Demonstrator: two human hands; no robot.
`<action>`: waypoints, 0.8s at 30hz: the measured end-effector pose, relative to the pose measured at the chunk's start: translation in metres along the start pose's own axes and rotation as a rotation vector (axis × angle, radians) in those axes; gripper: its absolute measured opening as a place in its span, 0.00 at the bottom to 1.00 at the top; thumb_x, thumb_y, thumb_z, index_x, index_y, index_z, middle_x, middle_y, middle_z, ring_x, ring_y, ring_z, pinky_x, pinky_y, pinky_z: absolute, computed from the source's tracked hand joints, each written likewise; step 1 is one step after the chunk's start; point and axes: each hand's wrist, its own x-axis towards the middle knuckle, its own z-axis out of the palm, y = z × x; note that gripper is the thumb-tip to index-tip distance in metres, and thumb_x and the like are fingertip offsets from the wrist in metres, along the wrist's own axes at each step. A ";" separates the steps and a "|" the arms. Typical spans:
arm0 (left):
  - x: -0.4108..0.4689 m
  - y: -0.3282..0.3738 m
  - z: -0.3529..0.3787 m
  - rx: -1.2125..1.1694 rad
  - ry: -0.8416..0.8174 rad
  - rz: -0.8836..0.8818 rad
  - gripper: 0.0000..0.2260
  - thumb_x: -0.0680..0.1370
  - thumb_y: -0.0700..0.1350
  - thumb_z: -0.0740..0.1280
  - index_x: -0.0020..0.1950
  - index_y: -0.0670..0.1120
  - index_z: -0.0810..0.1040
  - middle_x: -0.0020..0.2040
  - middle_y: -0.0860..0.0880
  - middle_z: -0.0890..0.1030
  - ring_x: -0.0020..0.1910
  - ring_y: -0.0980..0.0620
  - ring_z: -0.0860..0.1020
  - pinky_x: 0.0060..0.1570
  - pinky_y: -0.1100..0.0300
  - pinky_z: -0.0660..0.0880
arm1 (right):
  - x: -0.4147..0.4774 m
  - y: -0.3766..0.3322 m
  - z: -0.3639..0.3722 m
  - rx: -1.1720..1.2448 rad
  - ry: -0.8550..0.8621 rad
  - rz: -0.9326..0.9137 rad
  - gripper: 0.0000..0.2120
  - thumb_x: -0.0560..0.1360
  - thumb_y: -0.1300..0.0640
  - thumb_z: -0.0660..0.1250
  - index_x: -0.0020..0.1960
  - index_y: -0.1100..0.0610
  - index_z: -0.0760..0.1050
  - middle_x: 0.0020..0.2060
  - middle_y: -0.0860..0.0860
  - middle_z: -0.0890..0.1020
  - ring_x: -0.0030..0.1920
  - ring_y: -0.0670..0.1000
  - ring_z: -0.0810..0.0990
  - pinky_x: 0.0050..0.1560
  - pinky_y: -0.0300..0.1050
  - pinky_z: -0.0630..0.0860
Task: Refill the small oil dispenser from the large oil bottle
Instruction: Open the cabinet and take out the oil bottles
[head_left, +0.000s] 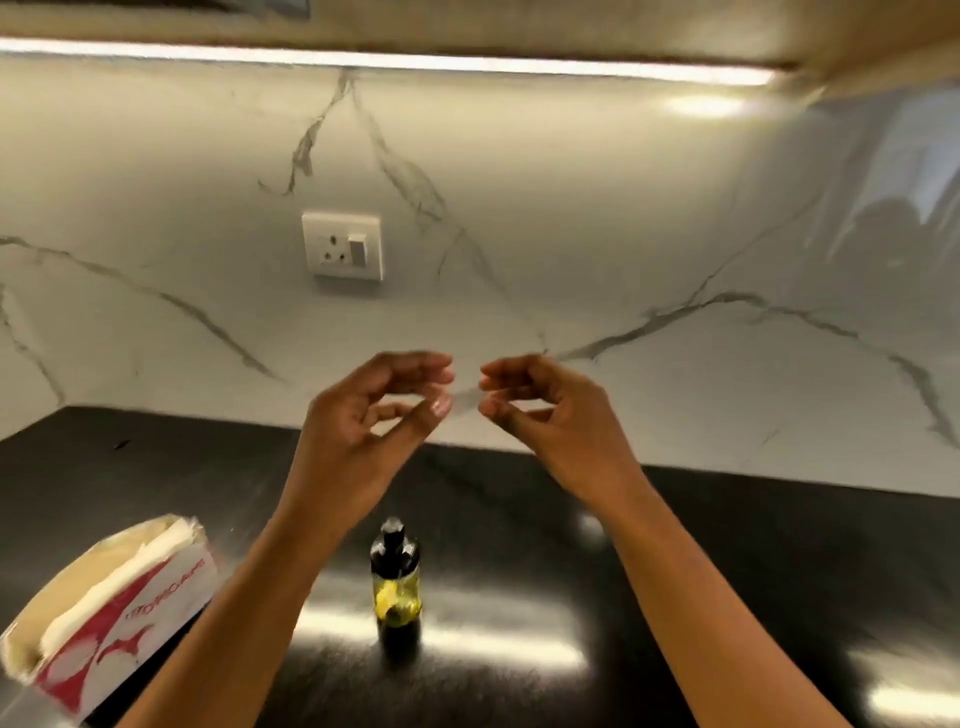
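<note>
Dispenser (395, 582) stands upright on the dark counter (727, 571), between the raised forearms. It looks like small, light glass, probably oil-slick, so a grip round its body seems safest. Left hand (363, 431) and right hand (545, 415) hover with fingers curled; blur hides whether they pinch anything.

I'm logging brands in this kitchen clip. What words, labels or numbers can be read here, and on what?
Red-and-white carton: a printed word runs along its side, too blurred to read.
Small oil dispenser: no label or text shows.
Wall socket: no markings can be read.
</note>
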 end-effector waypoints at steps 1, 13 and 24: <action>0.022 0.022 0.007 0.003 -0.002 0.088 0.11 0.74 0.48 0.72 0.55 0.53 0.79 0.51 0.56 0.83 0.53 0.56 0.81 0.51 0.66 0.77 | 0.009 -0.019 -0.019 -0.028 0.059 -0.053 0.12 0.73 0.54 0.70 0.55 0.50 0.77 0.49 0.43 0.82 0.49 0.37 0.80 0.47 0.29 0.76; 0.240 0.192 0.061 -0.269 -0.029 0.299 0.07 0.78 0.42 0.67 0.54 0.49 0.80 0.50 0.52 0.83 0.49 0.55 0.81 0.48 0.58 0.79 | 0.113 -0.162 -0.216 -0.251 0.661 -0.385 0.12 0.73 0.56 0.71 0.55 0.54 0.76 0.48 0.46 0.80 0.48 0.42 0.79 0.49 0.29 0.74; 0.336 0.195 0.091 -0.085 -0.141 -0.177 0.33 0.74 0.59 0.68 0.74 0.50 0.61 0.72 0.45 0.67 0.67 0.42 0.69 0.58 0.45 0.71 | 0.205 -0.164 -0.263 -0.028 0.303 0.149 0.39 0.70 0.52 0.74 0.73 0.59 0.58 0.68 0.57 0.69 0.66 0.58 0.69 0.63 0.54 0.70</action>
